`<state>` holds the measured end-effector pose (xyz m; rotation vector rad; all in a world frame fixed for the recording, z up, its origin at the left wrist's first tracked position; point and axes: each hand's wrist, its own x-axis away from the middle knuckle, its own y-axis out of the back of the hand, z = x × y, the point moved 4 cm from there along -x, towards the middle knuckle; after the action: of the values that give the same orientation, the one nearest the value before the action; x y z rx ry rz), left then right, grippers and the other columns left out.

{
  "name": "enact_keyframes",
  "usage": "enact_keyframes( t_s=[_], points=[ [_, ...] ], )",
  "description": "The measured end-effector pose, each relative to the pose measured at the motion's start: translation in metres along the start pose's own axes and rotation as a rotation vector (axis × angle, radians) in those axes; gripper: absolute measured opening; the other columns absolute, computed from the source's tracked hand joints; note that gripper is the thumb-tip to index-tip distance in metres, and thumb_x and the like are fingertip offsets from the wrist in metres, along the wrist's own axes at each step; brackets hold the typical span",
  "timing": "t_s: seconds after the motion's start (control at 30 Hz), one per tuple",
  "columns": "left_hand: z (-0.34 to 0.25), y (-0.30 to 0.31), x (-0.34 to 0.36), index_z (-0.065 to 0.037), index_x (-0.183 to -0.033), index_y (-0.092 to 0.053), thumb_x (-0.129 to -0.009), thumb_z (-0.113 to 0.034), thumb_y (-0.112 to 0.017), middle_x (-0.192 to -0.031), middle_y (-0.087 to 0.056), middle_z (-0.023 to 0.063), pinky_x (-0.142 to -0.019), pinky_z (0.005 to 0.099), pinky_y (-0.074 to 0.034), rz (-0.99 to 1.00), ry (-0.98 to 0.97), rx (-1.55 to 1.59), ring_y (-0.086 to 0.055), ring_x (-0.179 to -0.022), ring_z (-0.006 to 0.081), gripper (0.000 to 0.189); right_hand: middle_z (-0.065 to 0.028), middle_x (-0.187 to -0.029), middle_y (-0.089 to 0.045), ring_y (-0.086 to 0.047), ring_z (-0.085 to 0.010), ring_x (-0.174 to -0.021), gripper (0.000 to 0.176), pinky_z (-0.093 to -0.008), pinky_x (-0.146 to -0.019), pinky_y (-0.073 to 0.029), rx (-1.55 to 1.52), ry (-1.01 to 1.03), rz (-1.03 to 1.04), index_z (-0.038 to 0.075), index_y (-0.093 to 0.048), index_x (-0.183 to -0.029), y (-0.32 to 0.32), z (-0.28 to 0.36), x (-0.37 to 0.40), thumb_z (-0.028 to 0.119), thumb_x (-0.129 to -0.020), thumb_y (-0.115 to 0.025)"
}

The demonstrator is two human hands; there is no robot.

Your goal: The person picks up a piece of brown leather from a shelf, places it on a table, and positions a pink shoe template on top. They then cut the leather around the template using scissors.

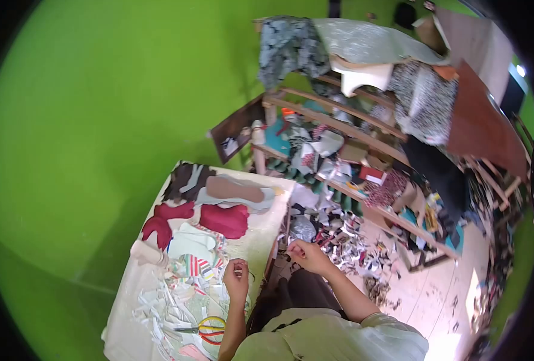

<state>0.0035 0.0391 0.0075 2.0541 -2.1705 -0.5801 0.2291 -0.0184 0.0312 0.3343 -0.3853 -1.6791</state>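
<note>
My left hand (237,278) is above the right edge of the white table, beside striped fabric scraps (196,266). Its fingers are curled in, and anything inside them is too small to make out. Past the table edge, over my lap, my right hand (308,255) is closed in a pinch; what it holds, if anything, is hidden. Scissors (211,330) with yellow and red handles lie on the scraps near my left forearm. Farther up the table are pale green cut pieces (191,242) and dark red pieces (225,221).
Sole-shaped grey and brown pieces (235,189) lie at the far end of the white table (122,301). A wooden rack (339,123) holds fabric sheets and jumbled materials. Offcuts (357,253) litter the tiled floor. A green wall (116,102) stands left.
</note>
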Motion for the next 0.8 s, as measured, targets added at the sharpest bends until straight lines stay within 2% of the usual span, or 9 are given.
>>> enact_keyframes(
  t_s=[0.07, 0.1, 0.17, 0.23, 0.4, 0.5, 0.57, 0.6, 0.8],
  points=[
    [0.0, 0.007, -0.01, -0.004, -0.081, -0.057, -0.079, -0.008, -0.058, -0.069, -0.058, 0.0022, -0.052, 0.0206, -0.042, 0.024, -0.012, 0.038, -0.054, -0.061, 0.009, 0.005, -0.006, -0.068, -0.057, -0.055, -0.0152, -0.062, 0.017, -0.0279, -0.06, -0.045, -0.005, 0.11, -0.102, 0.005, -0.055, -0.091, -0.006, 0.005, 0.016, 0.015, -0.078, -0.06],
    [-0.011, -0.027, 0.024, -0.004, -0.081, -0.057, -0.079, -0.008, -0.058, -0.069, -0.058, 0.0022, -0.052, 0.0206, -0.042, 0.049, -0.035, 0.091, -0.054, -0.061, 0.009, 0.005, -0.006, -0.068, -0.057, -0.055, -0.0152, -0.062, 0.017, -0.0279, -0.06, -0.045, 0.043, 0.108, -0.142, 0.005, -0.055, -0.091, 0.029, -0.006, 0.059, 0.015, -0.078, -0.06],
    [-0.005, -0.03, 0.037, -0.004, -0.081, -0.056, -0.079, -0.007, -0.059, -0.067, -0.057, 0.002, -0.051, 0.0193, -0.041, 0.083, -0.012, 0.104, -0.053, -0.06, 0.0078, 0.005, -0.0071, -0.068, -0.056, -0.056, -0.0158, -0.063, 0.017, -0.0283, -0.061, -0.045, 0.073, 0.064, -0.127, 0.006, -0.055, -0.091, 0.03, -0.005, 0.093, 0.014, -0.077, -0.06],
    [-0.015, -0.038, 0.049, -0.004, -0.081, -0.057, -0.078, -0.006, -0.059, -0.066, -0.056, 0.0016, -0.051, 0.0184, -0.04, 0.127, -0.072, 0.103, -0.052, -0.059, 0.0064, 0.004, -0.0081, -0.069, -0.057, -0.058, -0.0175, -0.065, 0.017, -0.029, -0.062, -0.046, 0.066, 0.021, -0.167, 0.006, -0.055, -0.091, 0.037, -0.008, 0.122, 0.014, -0.077, -0.06],
    [-0.041, -0.07, 0.074, -0.004, -0.081, -0.056, -0.079, -0.007, -0.06, -0.067, -0.053, -0.0015, -0.054, 0.0176, -0.038, 0.365, -0.034, 0.145, -0.048, -0.06, 0.0047, 0.006, -0.01, -0.069, -0.059, -0.059, -0.0212, -0.065, 0.018, -0.0312, -0.061, -0.046, 0.147, -0.126, -0.299, 0.007, -0.056, -0.092, 0.062, -0.023, 0.176, 0.018, -0.078, -0.059],
    [-0.044, -0.097, 0.074, -0.003, -0.08, -0.055, -0.077, -0.005, -0.062, -0.065, -0.052, -0.002, -0.053, 0.0175, -0.039, 0.426, -0.091, 0.185, -0.048, -0.058, 0.0038, 0.007, -0.0102, -0.068, -0.059, -0.059, -0.0221, -0.064, 0.018, -0.0317, -0.06, -0.046, 0.161, -0.164, -0.375, 0.006, -0.057, -0.091, 0.082, -0.019, 0.195, 0.019, -0.078, -0.058],
    [-0.049, -0.114, 0.071, -0.004, -0.081, -0.057, -0.077, -0.005, -0.061, -0.064, -0.054, 0.001, -0.049, 0.0193, -0.04, 0.434, -0.174, 0.235, -0.049, -0.056, 0.0064, 0.006, -0.0105, -0.069, -0.058, -0.059, -0.0228, -0.065, 0.019, -0.0318, -0.061, -0.046, 0.21, -0.125, -0.401, 0.006, -0.056, -0.091, 0.094, -0.019, 0.202, 0.018, -0.078, -0.058],
    [-0.064, -0.12, 0.07, -0.003, -0.081, -0.057, -0.077, -0.004, -0.061, -0.064, -0.055, 0.0016, -0.05, 0.02, -0.04, 0.441, -0.191, 0.202, -0.05, -0.057, 0.007, 0.006, -0.0126, -0.07, -0.059, -0.061, -0.0269, -0.067, 0.02, -0.0349, -0.062, -0.047, 0.216, -0.122, -0.412, 0.006, -0.055, -0.094, 0.103, -0.016, 0.204, 0.014, -0.076, -0.057],
    [-0.136, -0.181, 0.068, -0.004, -0.081, -0.057, -0.075, -0.004, -0.062, -0.065, -0.055, 0.0034, -0.051, 0.0222, -0.04, 0.45, -0.358, 0.135, -0.051, -0.057, 0.0098, 0.007, -0.0136, -0.077, -0.059, -0.059, -0.0245, -0.07, 0.02, -0.0331, -0.065, -0.047, 0.26, -0.096, -0.511, 0.004, -0.055, -0.092, 0.167, -0.028, 0.215, 0.014, -0.076, -0.059]
  ],
)
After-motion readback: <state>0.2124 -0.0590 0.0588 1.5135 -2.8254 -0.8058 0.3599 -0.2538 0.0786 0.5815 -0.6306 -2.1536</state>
